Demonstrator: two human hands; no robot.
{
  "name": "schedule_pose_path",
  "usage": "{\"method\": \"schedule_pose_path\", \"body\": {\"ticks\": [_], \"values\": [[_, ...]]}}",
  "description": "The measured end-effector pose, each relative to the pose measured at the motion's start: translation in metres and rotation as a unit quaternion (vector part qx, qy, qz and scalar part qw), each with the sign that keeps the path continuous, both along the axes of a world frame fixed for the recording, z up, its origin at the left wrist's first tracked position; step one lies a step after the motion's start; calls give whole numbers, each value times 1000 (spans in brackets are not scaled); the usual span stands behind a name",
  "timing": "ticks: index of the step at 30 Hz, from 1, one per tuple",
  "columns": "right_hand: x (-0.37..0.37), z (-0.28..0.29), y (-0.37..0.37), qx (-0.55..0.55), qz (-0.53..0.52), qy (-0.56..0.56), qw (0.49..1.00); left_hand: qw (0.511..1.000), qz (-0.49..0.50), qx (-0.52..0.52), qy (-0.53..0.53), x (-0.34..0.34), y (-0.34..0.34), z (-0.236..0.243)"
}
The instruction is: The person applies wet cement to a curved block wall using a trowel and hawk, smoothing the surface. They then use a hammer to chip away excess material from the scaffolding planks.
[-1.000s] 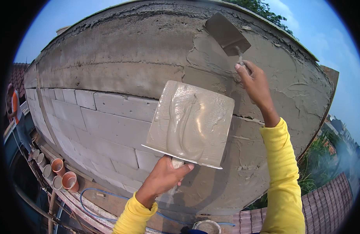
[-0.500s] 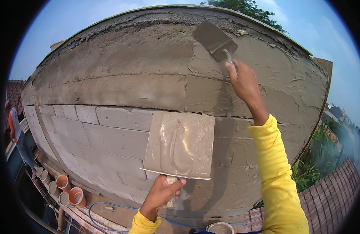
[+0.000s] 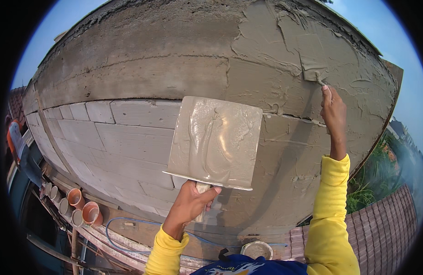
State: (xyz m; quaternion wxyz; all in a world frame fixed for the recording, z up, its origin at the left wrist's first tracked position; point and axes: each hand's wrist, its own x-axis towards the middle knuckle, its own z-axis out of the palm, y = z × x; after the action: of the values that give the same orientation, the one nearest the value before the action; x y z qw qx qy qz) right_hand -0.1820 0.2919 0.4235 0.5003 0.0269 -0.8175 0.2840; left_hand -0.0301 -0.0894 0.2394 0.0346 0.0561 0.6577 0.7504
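Note:
My left hand (image 3: 193, 201) grips the handle of a square plasterer's hawk (image 3: 216, 137), its plate coated with smooth, wet grey mortar. My right hand (image 3: 333, 110) is closed on the handle of a small trowel (image 3: 314, 68), whose mortar-covered blade lies against freshly coated wall (image 3: 349, 101) at upper right. Left of this coat, the wall shows a rough concrete band (image 3: 142, 75) over pale grey blocks (image 3: 133, 142).
Several orange and grey buckets (image 3: 92, 213) stand on a plank platform at lower left, near a blue hose (image 3: 126, 217). A round container (image 3: 257, 250) sits below me. A person (image 3: 19, 149) stands at far left. Roof tiles (image 3: 358, 233) and greenery lie beyond the wall's right end.
My right hand and trowel have moved down and to the right along the upper wall. The hawk, still in my left hand, has shifted in view.

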Motion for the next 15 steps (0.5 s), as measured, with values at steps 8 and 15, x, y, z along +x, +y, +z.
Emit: {"method": "schedule_pose_path", "body": {"ticks": [8,15], "values": [[129,-144,0,-166,303,-286,894,993,25,-109,46,3,-3,-24],[144,-261,13,-135,413,-550,713,990,24,-137,-26,31,-15,-69]]}}
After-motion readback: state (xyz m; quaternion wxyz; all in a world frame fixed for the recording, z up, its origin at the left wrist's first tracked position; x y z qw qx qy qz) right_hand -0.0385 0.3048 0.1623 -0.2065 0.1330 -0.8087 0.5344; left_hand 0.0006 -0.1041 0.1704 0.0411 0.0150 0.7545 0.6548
